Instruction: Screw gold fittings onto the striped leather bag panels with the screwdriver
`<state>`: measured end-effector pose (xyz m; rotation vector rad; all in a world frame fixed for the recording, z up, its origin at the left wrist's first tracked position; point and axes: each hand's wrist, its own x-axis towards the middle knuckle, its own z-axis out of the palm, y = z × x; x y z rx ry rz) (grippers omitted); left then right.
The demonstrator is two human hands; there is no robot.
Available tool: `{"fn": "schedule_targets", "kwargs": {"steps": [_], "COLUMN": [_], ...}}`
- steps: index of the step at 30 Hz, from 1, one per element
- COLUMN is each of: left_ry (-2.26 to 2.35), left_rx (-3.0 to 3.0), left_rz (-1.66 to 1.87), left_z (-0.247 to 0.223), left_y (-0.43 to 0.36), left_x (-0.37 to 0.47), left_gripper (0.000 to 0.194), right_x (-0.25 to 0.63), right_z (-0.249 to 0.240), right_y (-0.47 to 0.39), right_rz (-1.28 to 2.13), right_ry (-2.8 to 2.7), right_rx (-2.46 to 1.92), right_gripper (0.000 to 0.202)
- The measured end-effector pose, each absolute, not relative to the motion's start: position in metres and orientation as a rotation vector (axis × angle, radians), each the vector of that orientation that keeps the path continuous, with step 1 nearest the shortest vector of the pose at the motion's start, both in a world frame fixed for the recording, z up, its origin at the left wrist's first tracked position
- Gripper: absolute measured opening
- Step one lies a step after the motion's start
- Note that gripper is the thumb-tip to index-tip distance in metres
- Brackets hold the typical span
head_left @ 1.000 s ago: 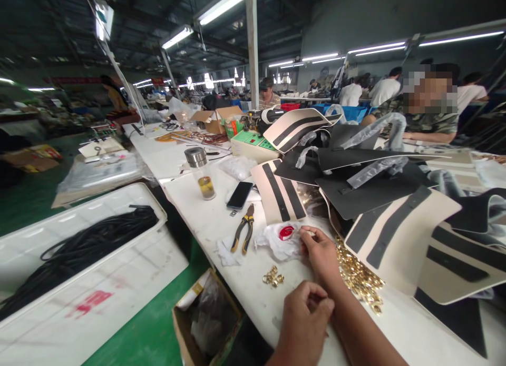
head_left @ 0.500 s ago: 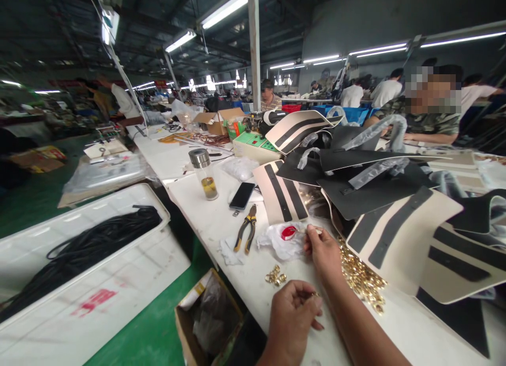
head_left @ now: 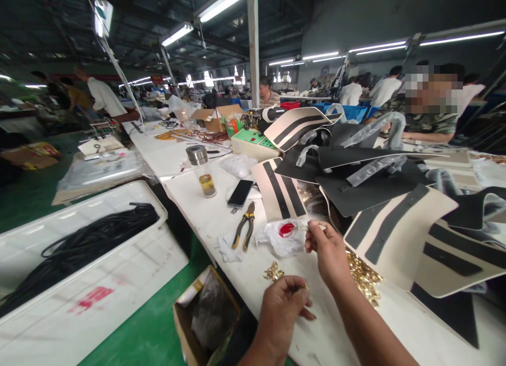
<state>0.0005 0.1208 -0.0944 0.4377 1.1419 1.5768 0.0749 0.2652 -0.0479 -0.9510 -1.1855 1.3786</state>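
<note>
My right hand point(head_left: 326, 250) is closed in a pinch around a thin pale stick point(head_left: 302, 228). The stick points left toward a glossy red patch point(head_left: 286, 229) lying in crumpled white plastic point(head_left: 272, 238); whether its tip touches the red I cannot tell. Nearer to me, my left hand point(head_left: 282, 308) pinches a small gold metal fitting point(head_left: 304, 286), mostly covered by the fingers. Several loose gold fittings point(head_left: 273, 271) sit on the white table just beyond that hand. A larger heap of gold fittings point(head_left: 361, 276) lies right of my right forearm, partly hidden by it.
Pliers point(head_left: 244, 226), a phone point(head_left: 240, 193) and a glass bottle point(head_left: 202, 171) are on the table. Black and cream panels point(head_left: 399, 224) pile up at right. A white bin point(head_left: 130, 271) with black cord and a cardboard box point(head_left: 185, 324) stand left. A co-worker point(head_left: 430, 118) sits across.
My right hand has drawn slightly back from the red patch, and more of the stick shows. My left hand has shifted a little left and is still pinching the gold fitting.
</note>
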Motion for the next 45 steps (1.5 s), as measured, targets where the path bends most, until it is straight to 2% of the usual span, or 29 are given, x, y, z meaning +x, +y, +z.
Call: {"fn": "schedule_targets", "kwargs": {"steps": [9,19,45], "left_ry": [1.122,1.164,1.14], "left_rx": [0.489,0.59,0.58], "left_rz": [1.569,1.535,1.543], "left_z": [-0.078,-0.079,-0.082], "left_y": [0.121,0.122,0.122], "left_x": [0.0,0.004,0.005], "left_gripper": [0.045,0.035,0.035], "right_x": [0.149,0.162,0.161], "right_z": [-0.046,-0.038,-0.04], "right_y": [0.195,0.182,0.179], "right_rz": [1.311,1.236,1.158], "right_ry": [-1.216,-1.368,-1.407], "right_rx": [-1.073,-1.093,-1.166], "right_gripper": [0.04,0.043,0.037]}}
